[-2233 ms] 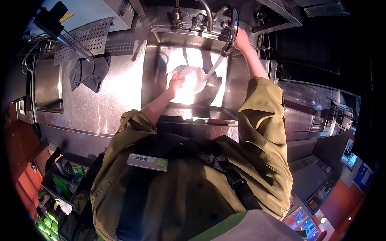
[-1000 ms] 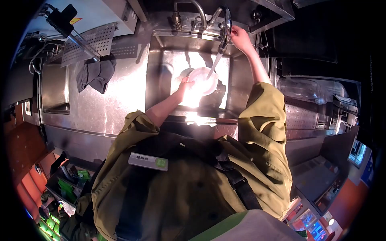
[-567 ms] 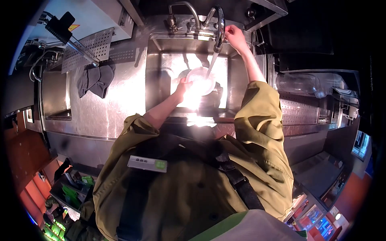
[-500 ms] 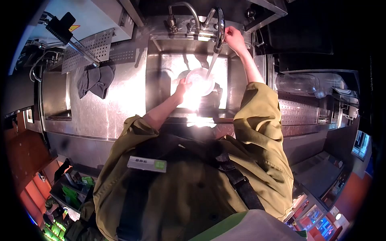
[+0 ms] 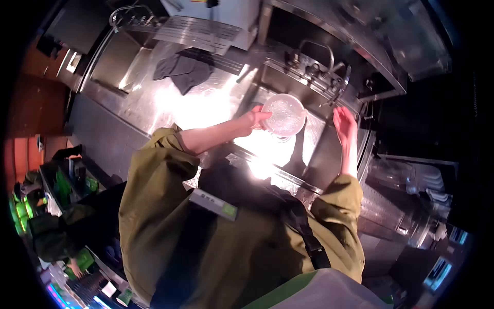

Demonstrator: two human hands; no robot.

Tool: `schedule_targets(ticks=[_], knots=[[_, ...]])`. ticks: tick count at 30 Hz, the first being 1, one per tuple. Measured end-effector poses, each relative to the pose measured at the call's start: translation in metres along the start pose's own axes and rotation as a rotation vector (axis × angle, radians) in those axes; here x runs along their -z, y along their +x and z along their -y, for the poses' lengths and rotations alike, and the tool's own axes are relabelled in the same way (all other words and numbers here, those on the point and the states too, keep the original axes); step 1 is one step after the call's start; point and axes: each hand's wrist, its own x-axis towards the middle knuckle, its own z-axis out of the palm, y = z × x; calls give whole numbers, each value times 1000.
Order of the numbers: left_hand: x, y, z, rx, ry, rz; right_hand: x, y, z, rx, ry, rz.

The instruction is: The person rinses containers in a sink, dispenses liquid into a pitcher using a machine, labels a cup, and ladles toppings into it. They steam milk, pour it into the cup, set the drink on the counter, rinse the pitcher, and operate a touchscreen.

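Observation:
My left hand (image 5: 256,118) grips the near-left rim of a round, translucent white container (image 5: 286,117), thumb over its edge. Water droplets or wet marks show on its surface, and it is held above the metal sink (image 5: 321,135). My right hand (image 5: 346,125) is at the right side of the sink, just below the curved faucet (image 5: 343,85). Its fingers are loosely extended and hold nothing I can see. Glare washes out part of the sink floor below the container.
A dark grey cloth (image 5: 185,69) lies on the steel counter left of the sink, near a perforated metal panel (image 5: 198,32). Another sink (image 5: 114,62) is at the far left. Clear plastic containers (image 5: 386,172) stand at the right. Another person's arm (image 5: 75,267) shows at lower left.
The view has turned. My right hand has come off the faucet area toward me, and the water stream no longer shows. My left hand has moved the container away from beneath the spout.

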Motion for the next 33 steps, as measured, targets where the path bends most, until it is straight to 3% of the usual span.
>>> schedule_targets(ticks=[2,5,6,9,10,13,17,33], knots=[[6,-27,-27,2,-149,57,-7,-34,-9,-18,-42,13],[8,-74,-75,94,-158,-98,-7,-70,-27,24,-76,51],[19,-81,-83,90,-94,-63,-6,-79,-33,29,-59,43],[55,-90,-107,187,-32,-9,-13,-96,-50,53,-54,18],[64,-93,-111,136,19,2,-16,-99,-56,67,-43,19],[79,-102,-136,208,58,-88,-50,-111,-76,112,-64,-23],[100,-97,-162,298,-45,-89,-86,-113,-109,134,-72,-55],[112,-145,-279,304,246,170,-165,-147,-123,234,-204,-199]])
